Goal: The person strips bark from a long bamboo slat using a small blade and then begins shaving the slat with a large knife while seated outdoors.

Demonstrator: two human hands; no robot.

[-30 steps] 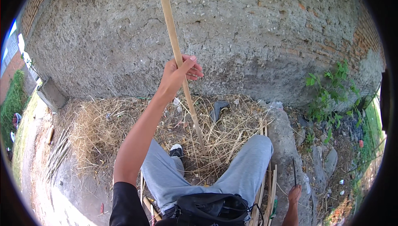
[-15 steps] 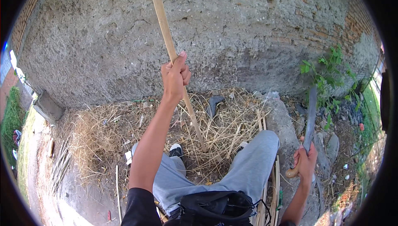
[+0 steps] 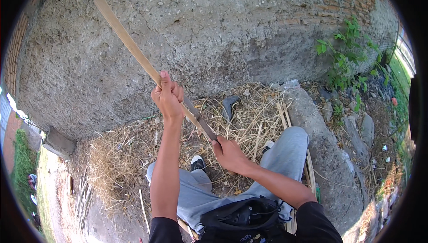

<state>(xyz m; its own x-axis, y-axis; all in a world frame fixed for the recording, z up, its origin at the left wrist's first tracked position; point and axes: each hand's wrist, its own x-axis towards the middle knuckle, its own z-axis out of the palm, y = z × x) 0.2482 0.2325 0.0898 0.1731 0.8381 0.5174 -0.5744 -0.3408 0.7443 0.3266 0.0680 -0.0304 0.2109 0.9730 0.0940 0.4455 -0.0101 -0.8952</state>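
Observation:
My left hand [image 3: 168, 99] is closed round the middle of a long, flat, pale wooden strip [image 3: 128, 41]. The strip slants from the upper left down toward my lap. In my right hand [image 3: 231, 155] is a machete, gripped near the base of its dark blade [image 3: 200, 120]; the fingers largely hide its handle. The blade lies along the lower part of the strip, its tip close to my left hand, and seems to touch the wood. Below both hands, thin pale shavings [image 3: 254, 127] are scattered over the ground between my feet.
A rough plastered wall [image 3: 200, 42] rises just ahead. A concrete slab [image 3: 307, 114] lies to the right, with a leafy plant [image 3: 350, 58] beyond it. Thin strips [image 3: 81, 203] lie at the left. A dark object [image 3: 230, 106] rests among the shavings, and a black bag [image 3: 240, 218] is on my lap.
My right hand has swung the machete in from the far right to the strip. My left hand has moved left and slightly down, and the strip leans further left.

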